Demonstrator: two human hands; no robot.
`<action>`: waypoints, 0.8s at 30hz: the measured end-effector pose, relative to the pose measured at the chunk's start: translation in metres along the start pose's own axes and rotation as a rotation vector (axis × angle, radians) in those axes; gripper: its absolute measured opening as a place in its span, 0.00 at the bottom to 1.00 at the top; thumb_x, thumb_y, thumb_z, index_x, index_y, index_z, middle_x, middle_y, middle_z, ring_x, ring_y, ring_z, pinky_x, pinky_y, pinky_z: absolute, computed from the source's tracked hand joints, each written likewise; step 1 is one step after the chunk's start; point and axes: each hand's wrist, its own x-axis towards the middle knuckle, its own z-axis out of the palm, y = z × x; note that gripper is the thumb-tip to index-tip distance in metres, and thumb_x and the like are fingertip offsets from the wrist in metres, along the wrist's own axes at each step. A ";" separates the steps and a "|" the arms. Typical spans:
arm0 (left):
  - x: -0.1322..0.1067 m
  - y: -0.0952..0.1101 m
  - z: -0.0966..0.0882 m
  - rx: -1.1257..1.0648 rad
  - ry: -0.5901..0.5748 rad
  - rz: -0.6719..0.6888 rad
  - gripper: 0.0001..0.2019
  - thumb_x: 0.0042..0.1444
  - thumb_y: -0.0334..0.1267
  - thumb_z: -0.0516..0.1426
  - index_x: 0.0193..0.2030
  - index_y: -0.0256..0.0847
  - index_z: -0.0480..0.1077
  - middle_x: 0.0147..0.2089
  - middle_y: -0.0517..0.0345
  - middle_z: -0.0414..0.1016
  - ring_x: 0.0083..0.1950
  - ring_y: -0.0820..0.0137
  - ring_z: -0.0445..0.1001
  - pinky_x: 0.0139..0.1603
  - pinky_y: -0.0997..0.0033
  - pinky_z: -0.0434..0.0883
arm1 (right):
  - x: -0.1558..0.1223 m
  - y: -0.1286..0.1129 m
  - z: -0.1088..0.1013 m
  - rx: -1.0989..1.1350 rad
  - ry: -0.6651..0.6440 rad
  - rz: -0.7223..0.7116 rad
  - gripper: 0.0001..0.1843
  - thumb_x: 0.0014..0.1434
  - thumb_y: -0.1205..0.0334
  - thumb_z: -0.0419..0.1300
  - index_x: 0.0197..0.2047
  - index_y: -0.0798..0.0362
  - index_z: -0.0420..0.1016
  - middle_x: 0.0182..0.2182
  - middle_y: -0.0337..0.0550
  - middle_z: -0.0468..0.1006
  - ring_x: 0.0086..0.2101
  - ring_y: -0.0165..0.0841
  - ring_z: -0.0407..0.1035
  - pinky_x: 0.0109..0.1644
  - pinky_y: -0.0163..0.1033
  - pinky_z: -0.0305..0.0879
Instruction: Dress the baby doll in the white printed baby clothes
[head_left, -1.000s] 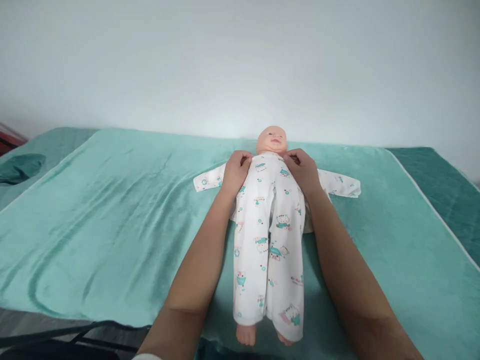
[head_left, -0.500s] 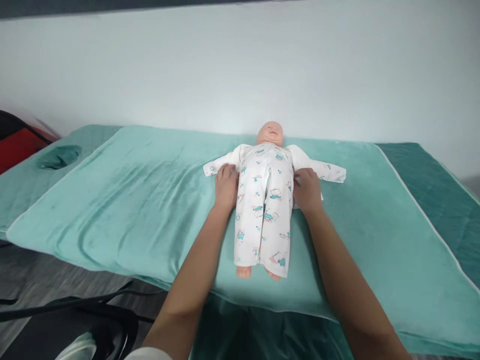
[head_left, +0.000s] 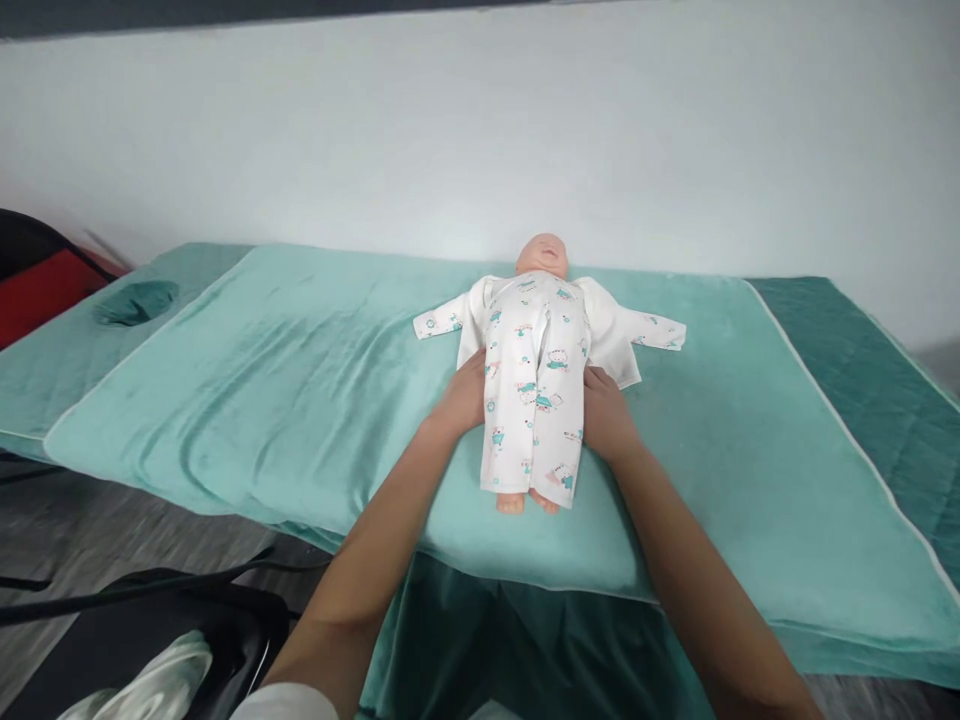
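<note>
A baby doll [head_left: 541, 255] lies on its back on a light teal blanket [head_left: 300, 390], dressed in white printed pyjamas [head_left: 534, 385] with the sleeves spread out sideways. My left hand [head_left: 463, 400] rests against the left side of the pyjama trousers at thigh height. My right hand [head_left: 604, 412] presses the right side at the same height. Both hands lie flat along the fabric, fingers partly tucked under the doll's legs. The doll's bare feet [head_left: 527, 501] stick out near the blanket's front edge.
The blanket covers a table with a darker green cover [head_left: 862, 330] showing at the right and front. A dark green cloth [head_left: 136, 300] lies at the far left, next to a red and black object [head_left: 37, 285]. A black chair [head_left: 150, 620] stands at lower left.
My hands have slid down from the doll's shoulders along its sides to the thighs. The view has pulled back from the table.
</note>
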 end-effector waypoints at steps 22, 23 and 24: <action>-0.011 -0.011 0.001 0.020 0.166 -0.089 0.14 0.64 0.42 0.51 0.31 0.42 0.73 0.38 0.46 0.77 0.46 0.55 0.74 0.53 0.54 0.71 | 0.006 0.002 0.005 0.228 0.028 -0.087 0.13 0.62 0.59 0.59 0.45 0.53 0.82 0.48 0.51 0.79 0.53 0.44 0.69 0.58 0.48 0.66; -0.016 -0.011 0.001 0.052 0.152 -0.067 0.15 0.64 0.42 0.51 0.30 0.42 0.73 0.38 0.46 0.76 0.46 0.56 0.73 0.52 0.55 0.71 | 0.006 0.003 0.004 0.229 0.014 -0.097 0.12 0.62 0.60 0.58 0.42 0.53 0.82 0.46 0.50 0.80 0.51 0.43 0.70 0.55 0.46 0.66; -0.021 -0.011 0.001 0.076 0.138 -0.048 0.15 0.64 0.42 0.51 0.29 0.43 0.73 0.38 0.47 0.76 0.46 0.56 0.72 0.52 0.55 0.70 | 0.005 0.003 0.003 0.228 0.006 -0.109 0.11 0.61 0.61 0.58 0.39 0.53 0.82 0.43 0.50 0.80 0.49 0.42 0.70 0.52 0.45 0.66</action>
